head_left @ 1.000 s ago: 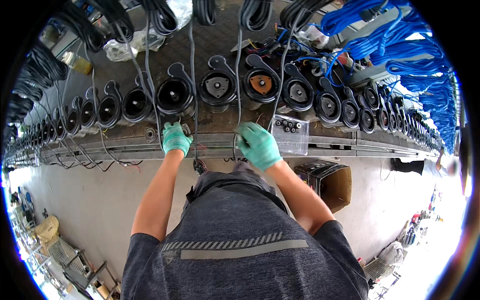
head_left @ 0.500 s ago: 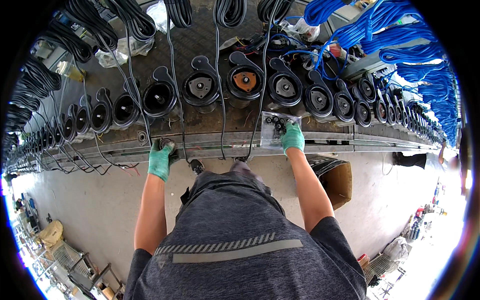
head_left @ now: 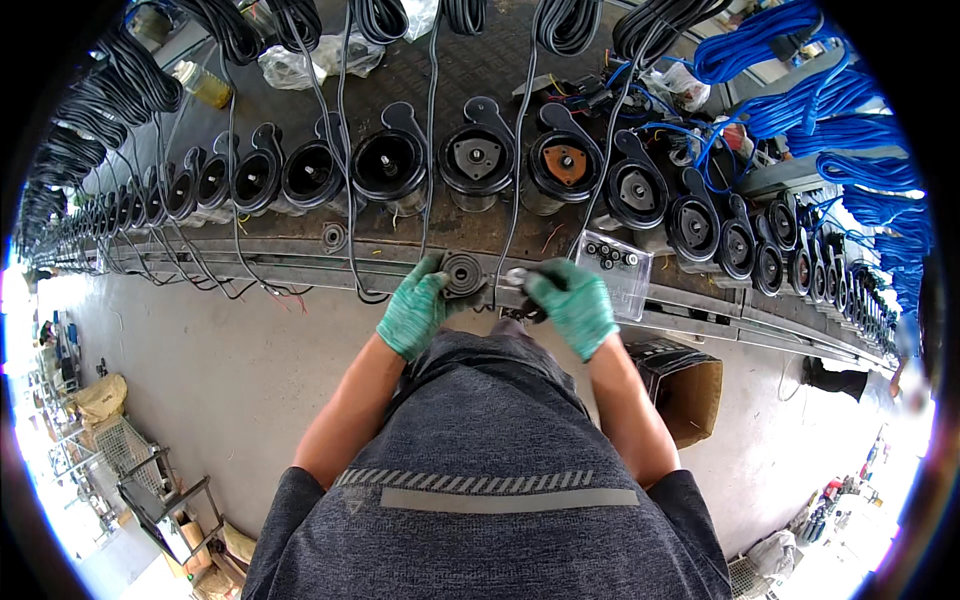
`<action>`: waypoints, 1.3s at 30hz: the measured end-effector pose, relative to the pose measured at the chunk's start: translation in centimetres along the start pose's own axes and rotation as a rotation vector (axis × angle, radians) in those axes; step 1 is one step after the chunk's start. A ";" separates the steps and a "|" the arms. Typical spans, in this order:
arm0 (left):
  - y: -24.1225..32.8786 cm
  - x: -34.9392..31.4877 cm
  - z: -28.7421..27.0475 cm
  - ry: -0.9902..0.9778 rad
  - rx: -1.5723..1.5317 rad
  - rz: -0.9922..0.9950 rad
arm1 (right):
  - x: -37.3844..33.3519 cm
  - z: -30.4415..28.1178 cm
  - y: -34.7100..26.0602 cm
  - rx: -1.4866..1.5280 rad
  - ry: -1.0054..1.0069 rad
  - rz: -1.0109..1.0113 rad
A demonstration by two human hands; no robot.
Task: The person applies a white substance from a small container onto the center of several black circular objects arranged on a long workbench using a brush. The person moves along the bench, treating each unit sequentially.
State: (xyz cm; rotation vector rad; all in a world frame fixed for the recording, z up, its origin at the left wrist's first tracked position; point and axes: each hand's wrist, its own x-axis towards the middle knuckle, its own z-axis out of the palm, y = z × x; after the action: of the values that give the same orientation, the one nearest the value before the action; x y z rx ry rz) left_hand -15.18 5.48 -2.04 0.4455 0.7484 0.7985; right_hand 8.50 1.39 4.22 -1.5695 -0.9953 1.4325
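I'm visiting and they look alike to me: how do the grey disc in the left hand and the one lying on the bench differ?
The held disc is gripped in the left hand; the loose disc lies on the bench. The held disc looks larger in the picture than the loose disc. The loose disc sits left of the held disc. Both are round, with ringed faces.

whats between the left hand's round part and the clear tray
Head view: a hanging cable, then the right hand with a small blurred part.
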 end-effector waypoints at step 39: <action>0.0 -2.5 1.4 0.032 1.126 0.233 | 1.2 5.4 2.7 -0.148 -0.098 -0.043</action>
State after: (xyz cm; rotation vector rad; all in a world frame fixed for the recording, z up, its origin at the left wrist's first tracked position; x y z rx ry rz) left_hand -15.26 3.43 -0.03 1.5502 1.1564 0.5297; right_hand 3.27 1.60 0.98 -1.5841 -1.2102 1.4458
